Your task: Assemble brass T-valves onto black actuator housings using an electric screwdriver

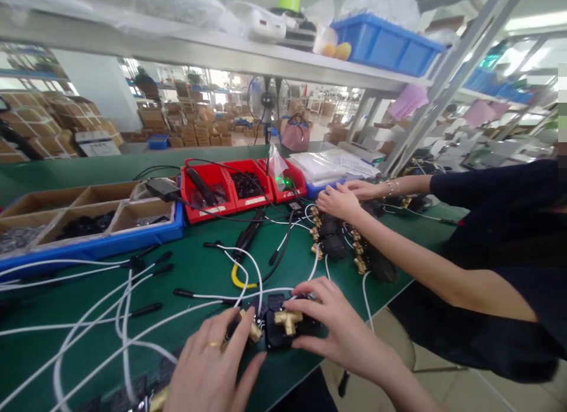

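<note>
- black unit between my hands, its brass tee running left-right
- right hand nearer, fingers and thumb clamped around it
- left hand beside second brass fitting (grip hidden, can't tell)

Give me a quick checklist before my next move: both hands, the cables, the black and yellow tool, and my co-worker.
1. Right hand at the brass fitting: ok, thumb and fingers are on either side of it.
2. Left hand grip firm: cannot tell; its fingers are by a second fitting, but the contact is partly hidden.
3. White cables out of the way: not ok; several cross the table, and some reach the parts between your hands.
4. Tool put down: ok, it lies on the table, in neither hand.
5. Co-worker's hands apart from yours: ok, they are beyond your right hand.
</note>
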### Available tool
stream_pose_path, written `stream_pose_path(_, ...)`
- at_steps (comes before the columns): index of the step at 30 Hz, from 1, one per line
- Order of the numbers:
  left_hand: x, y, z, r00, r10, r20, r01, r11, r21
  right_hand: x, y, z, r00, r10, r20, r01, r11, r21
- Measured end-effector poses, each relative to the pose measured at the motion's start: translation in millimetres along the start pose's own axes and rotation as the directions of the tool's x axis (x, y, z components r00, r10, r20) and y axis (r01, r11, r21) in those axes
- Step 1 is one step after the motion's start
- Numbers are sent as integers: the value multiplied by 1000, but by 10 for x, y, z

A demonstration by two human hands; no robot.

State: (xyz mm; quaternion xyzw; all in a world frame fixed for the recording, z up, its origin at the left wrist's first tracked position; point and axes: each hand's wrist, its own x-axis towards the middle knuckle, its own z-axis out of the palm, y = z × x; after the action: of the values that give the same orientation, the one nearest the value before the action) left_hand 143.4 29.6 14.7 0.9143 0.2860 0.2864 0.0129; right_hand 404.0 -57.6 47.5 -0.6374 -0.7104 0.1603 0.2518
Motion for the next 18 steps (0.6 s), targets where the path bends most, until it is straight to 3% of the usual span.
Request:
stream_pose_path(3, 232, 39, 79, 996, 66, 53, -72, 991, 111, 10, 58, 169, 992, -110, -68, 110, 994, -1)
stream_pose_path(7, 241, -8, 63, 991, 77, 107, -81, 996, 41, 25, 107, 235, 980, -149, -134, 157, 986, 53)
stream_pose_path(10, 189, 2, 49, 993, 80, 85, -85, 994, 63, 35, 139, 196, 980, -136, -147, 152, 983, 104)
stream_pose_path(14, 239, 127, 59, 992, 112, 54, -122, 965, 230, 24, 166, 193, 970, -147, -193, 167, 981, 95)
stream_pose_path(18, 340, 222, 62, 997, 68, 29, -74, 929, 363, -1, 180, 213, 962, -154, -227, 183, 976, 114)
